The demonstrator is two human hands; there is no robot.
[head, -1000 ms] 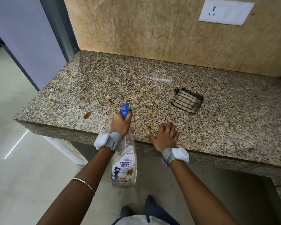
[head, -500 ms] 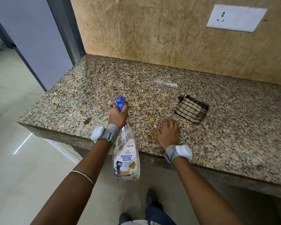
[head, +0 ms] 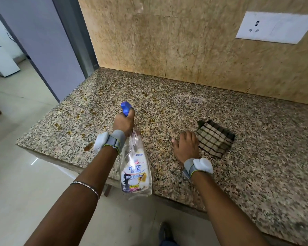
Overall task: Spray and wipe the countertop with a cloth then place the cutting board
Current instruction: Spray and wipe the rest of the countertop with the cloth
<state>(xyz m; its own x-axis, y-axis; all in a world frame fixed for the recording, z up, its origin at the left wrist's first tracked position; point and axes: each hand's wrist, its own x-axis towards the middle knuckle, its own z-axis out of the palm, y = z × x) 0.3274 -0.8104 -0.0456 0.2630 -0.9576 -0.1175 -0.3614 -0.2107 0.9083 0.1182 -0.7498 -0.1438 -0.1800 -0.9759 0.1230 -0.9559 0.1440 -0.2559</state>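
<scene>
Left hand (head: 124, 122) grips spray bottle (head: 136, 167); right hand (head: 188, 148) touches cloth (head: 214, 139), grasp unclear; forward-aimed spray may miss stains (head: 88, 147) leftward.

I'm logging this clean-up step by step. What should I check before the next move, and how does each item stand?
1. Left hand grips the spray bottle: ok.
2. Blue nozzle points over the countertop: ok.
3. Brown stains wiped off: not ok.
4. Right hand at the checked cloth: ok; gripping it: cannot tell.
5. Cutting board in view: not ok.
</scene>
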